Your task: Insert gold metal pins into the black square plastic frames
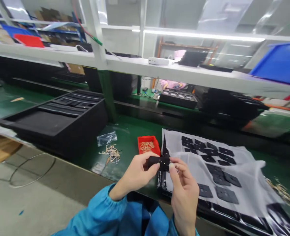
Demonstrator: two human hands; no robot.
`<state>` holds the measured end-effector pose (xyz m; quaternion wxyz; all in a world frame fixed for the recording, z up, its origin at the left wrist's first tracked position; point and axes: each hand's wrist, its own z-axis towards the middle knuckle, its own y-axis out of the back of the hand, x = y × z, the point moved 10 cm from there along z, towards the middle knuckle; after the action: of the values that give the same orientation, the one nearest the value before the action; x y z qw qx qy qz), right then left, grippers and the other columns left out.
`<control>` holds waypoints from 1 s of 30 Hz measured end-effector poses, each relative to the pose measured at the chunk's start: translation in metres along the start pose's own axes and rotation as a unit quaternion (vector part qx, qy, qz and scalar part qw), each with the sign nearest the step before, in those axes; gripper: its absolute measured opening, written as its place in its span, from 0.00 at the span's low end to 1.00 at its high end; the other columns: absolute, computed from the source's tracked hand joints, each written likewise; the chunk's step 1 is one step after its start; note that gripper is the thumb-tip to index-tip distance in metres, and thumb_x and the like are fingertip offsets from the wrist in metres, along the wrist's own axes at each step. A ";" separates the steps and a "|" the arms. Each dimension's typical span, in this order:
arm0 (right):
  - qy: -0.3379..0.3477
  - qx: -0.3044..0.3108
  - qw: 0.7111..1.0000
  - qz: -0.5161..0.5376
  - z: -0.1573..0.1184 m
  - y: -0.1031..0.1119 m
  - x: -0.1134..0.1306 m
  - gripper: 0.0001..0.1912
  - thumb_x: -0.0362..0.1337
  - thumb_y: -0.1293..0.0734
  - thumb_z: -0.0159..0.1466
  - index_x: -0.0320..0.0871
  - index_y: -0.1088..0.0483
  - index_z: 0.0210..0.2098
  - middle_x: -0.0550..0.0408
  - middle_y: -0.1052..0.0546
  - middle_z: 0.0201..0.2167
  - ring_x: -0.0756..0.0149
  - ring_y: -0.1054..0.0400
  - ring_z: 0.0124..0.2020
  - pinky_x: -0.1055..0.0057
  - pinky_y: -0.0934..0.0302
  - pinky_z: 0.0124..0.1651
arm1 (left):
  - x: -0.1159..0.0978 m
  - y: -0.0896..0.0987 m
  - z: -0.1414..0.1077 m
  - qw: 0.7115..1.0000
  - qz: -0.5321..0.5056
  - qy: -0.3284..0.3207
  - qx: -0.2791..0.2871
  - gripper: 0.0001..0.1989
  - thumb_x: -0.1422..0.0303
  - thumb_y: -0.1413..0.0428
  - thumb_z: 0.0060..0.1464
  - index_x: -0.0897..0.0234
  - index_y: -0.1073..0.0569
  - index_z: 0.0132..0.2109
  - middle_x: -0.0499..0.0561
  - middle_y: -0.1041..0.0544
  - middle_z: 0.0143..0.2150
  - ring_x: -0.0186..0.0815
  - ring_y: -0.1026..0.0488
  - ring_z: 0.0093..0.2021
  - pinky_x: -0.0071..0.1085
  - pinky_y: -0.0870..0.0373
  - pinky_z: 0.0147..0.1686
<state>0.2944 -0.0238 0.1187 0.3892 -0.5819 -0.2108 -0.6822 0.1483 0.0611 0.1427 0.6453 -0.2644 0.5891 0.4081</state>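
Note:
Between my two hands is a small black part [164, 164] with tiny light dots on its face; its exact kind cannot be made out. My left hand [137, 172] grips its left end, thumb in front and fingers behind. At the other end, the thumb and fingers of my right hand [184, 185] pinch it. Just behind the hands sits a red bin [157, 149] of small tan, stick-like pieces [147, 146]. To the right, flat black plates [226, 195] lie in rows on white foam sheeting [250, 183], one sheet partly folded over others.
Left of the hands, a loose pile of thin pieces [112, 153] and a clear plastic bag [107, 138] rest on the green bench [127, 129]. Stacked black trays [68, 124] stand farther left. A white shelf [130, 67] crosses above. Beyond it, a person in pink [172, 84] works.

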 end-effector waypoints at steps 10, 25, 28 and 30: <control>-0.058 0.110 0.992 0.012 -0.005 -0.060 -0.020 0.10 0.45 0.26 0.64 0.45 0.23 0.35 0.52 0.24 0.46 0.62 0.28 0.48 0.68 0.31 0.50 | 0.003 0.037 -0.021 0.999 0.023 0.001 -0.033 0.11 0.70 0.44 0.61 0.66 0.20 0.48 0.51 0.19 0.36 0.33 0.28 0.31 0.25 0.33 0.30; 0.003 0.114 0.990 -0.086 -0.021 -0.096 -0.002 0.10 0.45 0.28 0.66 0.46 0.24 0.36 0.52 0.23 0.43 0.62 0.27 0.45 0.69 0.30 0.47 | 0.003 0.068 -0.046 0.998 0.024 -0.001 -0.049 0.16 0.62 0.53 0.72 0.62 0.23 0.52 0.48 0.22 0.33 0.32 0.26 0.28 0.25 0.31 0.30; 0.025 0.108 0.987 -0.118 -0.026 -0.100 0.002 0.09 0.45 0.28 0.66 0.46 0.24 0.36 0.51 0.24 0.43 0.61 0.27 0.45 0.66 0.30 0.47 | 0.009 0.072 -0.049 0.995 0.008 0.001 -0.095 0.18 0.60 0.55 0.73 0.62 0.24 0.45 0.49 0.23 0.34 0.31 0.26 0.28 0.25 0.30 0.29; 0.052 0.100 0.981 -0.155 -0.030 -0.101 0.007 0.09 0.45 0.29 0.67 0.46 0.24 0.37 0.50 0.24 0.44 0.60 0.27 0.45 0.63 0.30 0.48 | 0.013 0.074 -0.050 0.993 0.005 0.001 -0.120 0.17 0.59 0.55 0.73 0.62 0.25 0.42 0.49 0.23 0.32 0.32 0.26 0.27 0.25 0.30 0.28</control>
<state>0.1974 0.0135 0.1352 0.3454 -0.4642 -0.3451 -0.7390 0.0587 0.0615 0.1319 0.6063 -0.3376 0.5378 0.4787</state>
